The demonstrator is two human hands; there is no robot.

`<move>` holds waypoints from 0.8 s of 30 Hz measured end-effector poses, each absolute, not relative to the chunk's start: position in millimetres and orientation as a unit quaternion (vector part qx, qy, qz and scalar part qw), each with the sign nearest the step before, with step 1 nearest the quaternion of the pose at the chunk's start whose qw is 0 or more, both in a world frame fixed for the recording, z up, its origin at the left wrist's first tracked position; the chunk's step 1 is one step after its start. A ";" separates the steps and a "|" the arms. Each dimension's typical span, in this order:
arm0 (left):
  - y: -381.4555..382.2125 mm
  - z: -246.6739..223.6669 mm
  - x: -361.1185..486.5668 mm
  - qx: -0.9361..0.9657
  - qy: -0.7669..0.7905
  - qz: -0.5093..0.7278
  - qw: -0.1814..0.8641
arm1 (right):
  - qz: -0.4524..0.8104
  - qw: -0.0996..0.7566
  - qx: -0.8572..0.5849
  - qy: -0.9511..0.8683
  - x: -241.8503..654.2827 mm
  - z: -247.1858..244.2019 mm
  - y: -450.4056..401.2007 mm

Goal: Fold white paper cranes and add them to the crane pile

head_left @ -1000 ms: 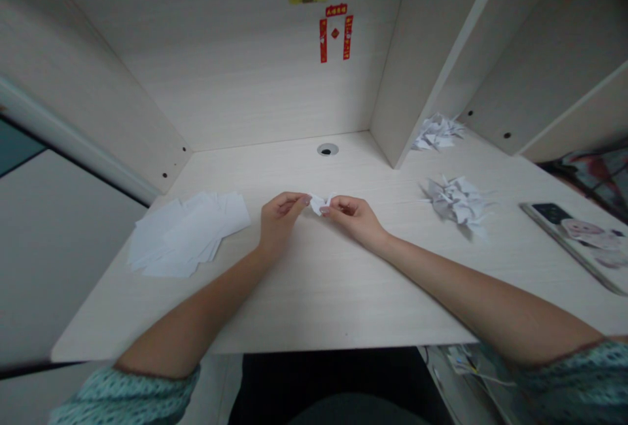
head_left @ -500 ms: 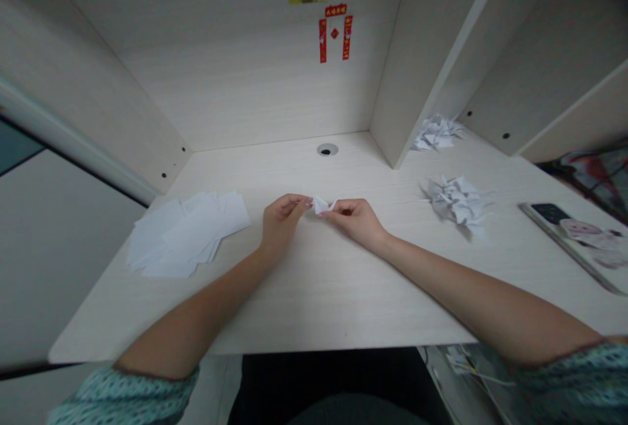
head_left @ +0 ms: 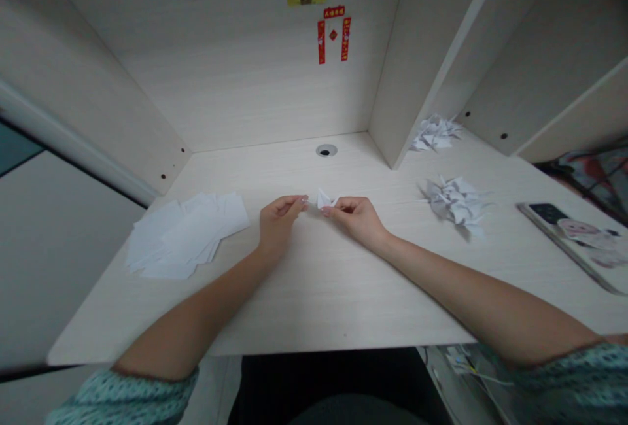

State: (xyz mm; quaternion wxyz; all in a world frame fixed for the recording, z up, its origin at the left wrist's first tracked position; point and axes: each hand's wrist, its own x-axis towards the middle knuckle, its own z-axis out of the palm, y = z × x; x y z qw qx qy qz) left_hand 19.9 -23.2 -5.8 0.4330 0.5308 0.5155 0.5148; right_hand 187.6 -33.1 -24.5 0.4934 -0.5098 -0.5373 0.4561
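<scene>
A small folded white paper crane (head_left: 322,199) is between my hands above the middle of the desk. My right hand (head_left: 360,217) pinches its right side between thumb and index finger. On the other side, my left hand (head_left: 279,222) has thumb and fingers closed at what looks like the crane's thin pointed end. That tip is blurred and partly hidden by the fingers. One pointed part of the folded paper stands up between the hands.
Loose white paper sheets (head_left: 186,232) lie spread at the left. To the right is a heap of folded paper pieces (head_left: 457,201), with a second heap (head_left: 436,133) behind the upright panel (head_left: 417,59). A phone (head_left: 579,242) lies far right. The desk has a cable hole (head_left: 326,150).
My left hand has shifted slightly left, widening the gap between the hands. A pointed flap of the paper crane now stands up higher. My right hand keeps its pinch.
</scene>
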 end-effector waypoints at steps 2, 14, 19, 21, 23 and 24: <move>-22.0 -7.5 19.3 0.530 0.516 0.513 0.435 | 0.455 0.496 -0.506 -0.540 187.7 -24.5 -32.8; -24.2 -7.3 20.5 0.567 0.491 0.472 0.464 | 0.405 0.503 -0.516 -0.563 188.0 -29.3 -34.3; -24.2 -6.8 21.8 0.571 0.488 0.456 0.478 | 0.411 0.496 -0.516 -0.566 188.2 -28.6 -34.7; -24.4 -5.6 21.8 0.572 0.492 0.455 0.474 | 0.416 0.493 -0.517 -0.563 188.2 -27.7 -35.3; -25.2 -4.5 21.9 0.573 0.493 0.454 0.472 | 0.418 0.492 -0.520 -0.560 188.3 -27.0 -35.7; -25.8 -4.1 22.1 0.573 0.493 0.454 0.472 | 0.418 0.492 -0.521 -0.559 188.3 -26.7 -35.9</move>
